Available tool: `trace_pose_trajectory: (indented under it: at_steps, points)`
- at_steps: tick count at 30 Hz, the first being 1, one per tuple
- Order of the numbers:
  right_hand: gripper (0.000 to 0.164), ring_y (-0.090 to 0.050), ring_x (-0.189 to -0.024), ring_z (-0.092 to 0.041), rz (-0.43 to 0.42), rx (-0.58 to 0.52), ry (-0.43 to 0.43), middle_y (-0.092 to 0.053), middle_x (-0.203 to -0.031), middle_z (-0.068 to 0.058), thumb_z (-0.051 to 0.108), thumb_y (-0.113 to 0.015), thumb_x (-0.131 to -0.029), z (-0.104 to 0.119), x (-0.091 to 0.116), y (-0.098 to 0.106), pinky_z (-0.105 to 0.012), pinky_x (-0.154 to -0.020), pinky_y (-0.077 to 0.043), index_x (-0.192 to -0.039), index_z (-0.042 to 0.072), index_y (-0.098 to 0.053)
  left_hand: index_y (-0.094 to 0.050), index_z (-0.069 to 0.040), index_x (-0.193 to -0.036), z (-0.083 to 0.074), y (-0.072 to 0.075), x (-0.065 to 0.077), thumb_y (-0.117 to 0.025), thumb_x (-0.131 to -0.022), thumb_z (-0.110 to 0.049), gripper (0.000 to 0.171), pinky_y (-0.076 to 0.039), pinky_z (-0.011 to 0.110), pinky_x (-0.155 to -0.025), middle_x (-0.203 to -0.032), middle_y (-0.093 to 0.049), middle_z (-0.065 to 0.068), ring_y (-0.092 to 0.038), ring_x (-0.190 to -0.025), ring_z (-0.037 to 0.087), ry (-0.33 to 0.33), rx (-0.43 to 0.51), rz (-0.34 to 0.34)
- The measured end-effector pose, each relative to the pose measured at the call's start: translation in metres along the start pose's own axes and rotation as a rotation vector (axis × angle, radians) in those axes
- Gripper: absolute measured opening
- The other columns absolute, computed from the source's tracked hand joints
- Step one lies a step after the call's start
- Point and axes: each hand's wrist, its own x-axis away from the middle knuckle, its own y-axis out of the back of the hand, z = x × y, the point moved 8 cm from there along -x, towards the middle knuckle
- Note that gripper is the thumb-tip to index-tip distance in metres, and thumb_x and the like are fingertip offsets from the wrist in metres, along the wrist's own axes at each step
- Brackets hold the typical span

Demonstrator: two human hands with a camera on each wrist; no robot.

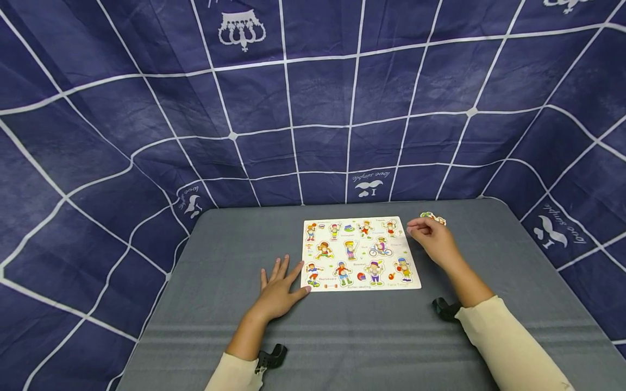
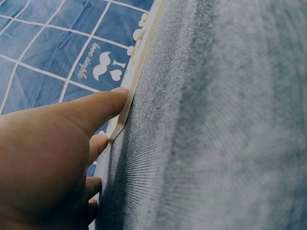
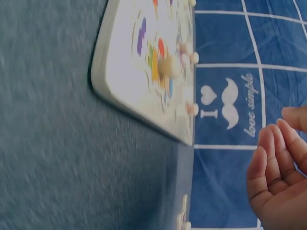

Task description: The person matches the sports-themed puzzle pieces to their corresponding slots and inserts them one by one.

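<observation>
A white wooden peg puzzle board (image 1: 362, 220) lies on the grey table, its spaces filled with colourful sports figures that carry small round knobs. My left hand (image 1: 277, 296) is spread flat at the board's left side. In the left wrist view, the thumb (image 2: 110, 101) touches the board's edge near a corner. My right hand (image 1: 432, 239) hovers just off the board's right side, fingers loosely bent. Nothing shows between the right fingers (image 3: 268, 148) in the right wrist view. Beyond that hand lie loose puzzle pieces (image 1: 427, 214), partly hidden by it.
The grey cloth-covered table (image 1: 230, 244) stretches around the board. A dark blue curtain (image 1: 323, 146) with white grid lines stands behind it and along both sides. Black straps with small mounts (image 1: 274, 357) sit at both wrists, beside cream sleeves.
</observation>
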Motion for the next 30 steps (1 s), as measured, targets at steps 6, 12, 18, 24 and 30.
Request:
trace_pose_trajectory:
  at_steps: [6, 12, 18, 24, 30]
  points:
    - [0.021, -0.056, -0.074, 0.013, -0.042, 0.032, -0.024, -0.072, -0.099, -0.02, 0.014, -0.067, -0.097, -0.009, -0.008, 0.013, -0.007, -0.065, -0.045, -0.11, -0.003, -0.071, -0.038, -0.03, -0.158, 0.001, 0.0, 0.0, -0.061, -0.095, -0.058, 0.072, 0.007, 0.071, -0.12, -0.171, -0.014, 0.013, -0.003, -0.159, 0.038, 0.005, -0.006, 0.003]
    - [0.025, -0.053, -0.072, 0.015, -0.091, 0.075, -0.055, -0.071, -0.096, -0.011, 0.015, -0.067, -0.096, -0.023, -0.015, 0.03, -0.006, -0.064, -0.043, -0.112, -0.004, -0.07, -0.038, -0.029, -0.157, 0.0, 0.001, 0.001, -0.061, -0.095, -0.057, 0.072, 0.007, 0.071, -0.12, -0.171, -0.014, 0.014, -0.004, -0.159, 0.038, 0.001, -0.001, -0.001]
    - [0.027, -0.051, -0.07, 0.015, -0.092, 0.11, -0.088, -0.067, -0.092, -0.003, 0.015, -0.066, -0.096, -0.038, -0.023, 0.039, -0.007, -0.063, -0.043, -0.114, -0.005, -0.069, -0.039, -0.029, -0.157, -0.001, 0.002, 0.001, -0.062, -0.095, -0.056, 0.071, 0.007, 0.07, -0.12, -0.17, -0.015, 0.014, -0.003, -0.159, 0.038, -0.002, 0.009, -0.005]
    - [0.031, -0.051, -0.068, 0.016, -0.057, 0.122, -0.148, -0.068, -0.096, -0.01, 0.018, -0.064, -0.098, -0.057, -0.034, 0.042, -0.008, -0.062, -0.044, -0.116, -0.007, -0.067, -0.038, -0.03, -0.157, -0.001, 0.002, 0.001, -0.062, -0.095, -0.056, 0.072, 0.007, 0.07, -0.12, -0.171, -0.014, 0.013, -0.003, -0.159, 0.038, 0.0, 0.007, -0.002]
    - [0.031, -0.054, -0.066, 0.011, -0.011, 0.108, -0.232, -0.07, -0.088, 0.0, 0.012, -0.062, -0.096, -0.073, -0.044, 0.044, -0.014, -0.059, -0.044, -0.119, -0.009, -0.065, -0.038, -0.029, -0.158, -0.002, 0.002, 0.001, -0.061, -0.095, -0.056, 0.072, 0.007, 0.071, -0.12, -0.17, -0.014, 0.014, -0.004, -0.159, 0.039, -0.006, 0.003, -0.005]
